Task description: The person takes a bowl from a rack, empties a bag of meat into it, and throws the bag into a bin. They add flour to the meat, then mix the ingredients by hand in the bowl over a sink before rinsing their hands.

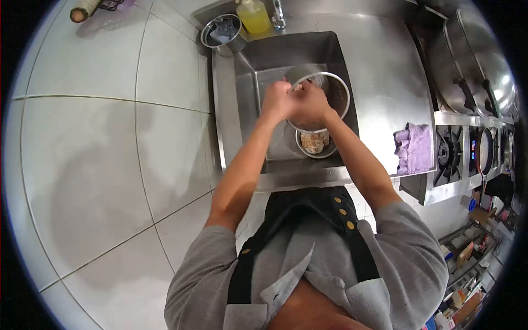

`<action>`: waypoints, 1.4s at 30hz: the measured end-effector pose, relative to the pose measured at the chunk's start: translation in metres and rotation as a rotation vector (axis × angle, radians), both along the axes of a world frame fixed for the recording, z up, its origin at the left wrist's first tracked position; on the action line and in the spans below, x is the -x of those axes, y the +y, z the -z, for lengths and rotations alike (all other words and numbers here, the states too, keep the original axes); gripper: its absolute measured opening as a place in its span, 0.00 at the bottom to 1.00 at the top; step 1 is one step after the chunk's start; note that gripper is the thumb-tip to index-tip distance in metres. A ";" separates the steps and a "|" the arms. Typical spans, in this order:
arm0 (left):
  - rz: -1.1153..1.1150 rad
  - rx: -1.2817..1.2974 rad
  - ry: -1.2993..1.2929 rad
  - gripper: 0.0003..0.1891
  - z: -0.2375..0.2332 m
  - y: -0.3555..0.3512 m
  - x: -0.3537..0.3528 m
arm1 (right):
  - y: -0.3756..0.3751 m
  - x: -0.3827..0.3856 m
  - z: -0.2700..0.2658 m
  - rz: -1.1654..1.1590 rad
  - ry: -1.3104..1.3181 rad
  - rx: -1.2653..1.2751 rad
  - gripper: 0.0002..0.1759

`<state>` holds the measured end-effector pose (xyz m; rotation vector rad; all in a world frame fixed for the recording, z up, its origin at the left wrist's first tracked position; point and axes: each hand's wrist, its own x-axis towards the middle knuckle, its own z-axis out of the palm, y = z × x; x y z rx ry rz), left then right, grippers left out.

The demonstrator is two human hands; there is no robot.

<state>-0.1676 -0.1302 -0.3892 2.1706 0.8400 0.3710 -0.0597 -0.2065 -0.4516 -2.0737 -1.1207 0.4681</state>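
Both hands meet over a round metal pot in the sink. Curled into a fist, my left hand is at the pot's left side. My right hand is beside it, over the pot's opening and smeared by motion, so its fingers do not show clearly. A small pale, pinkish bit shows between the hands, too small to name. Partly under the pot's near rim, a smaller metal bowl holds brownish-white lumps of food.
A steel sink surrounds the bowls. Behind it are a faucet, a yellow liquid bottle and a metal container. A purple cloth lies on the right counter, near a stove and large pots.
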 end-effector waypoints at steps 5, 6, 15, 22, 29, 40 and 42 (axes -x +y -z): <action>0.096 -0.190 -0.118 0.02 -0.011 0.010 -0.018 | 0.016 -0.036 0.006 -0.267 0.689 0.023 0.26; 0.138 -0.205 -0.090 0.05 -0.007 0.014 -0.021 | 0.015 -0.039 0.010 -0.309 0.927 -0.002 0.26; 0.012 -0.181 0.325 0.10 0.037 0.043 -0.020 | -0.015 -0.028 0.036 -0.371 1.612 -0.116 0.34; -0.555 0.272 0.262 0.05 0.077 0.075 0.013 | -0.043 -0.038 0.033 -0.232 1.713 -0.280 0.34; -0.623 0.395 -0.103 0.04 0.074 0.082 0.020 | -0.097 -0.047 0.015 -0.172 1.683 -0.360 0.36; -0.296 1.150 -0.438 0.09 0.054 -0.029 -0.163 | -0.140 -0.024 0.088 0.136 1.300 -0.066 0.34; -0.360 1.102 -0.375 0.10 0.067 -0.047 -0.191 | -0.133 -0.025 0.095 0.221 1.279 -0.036 0.31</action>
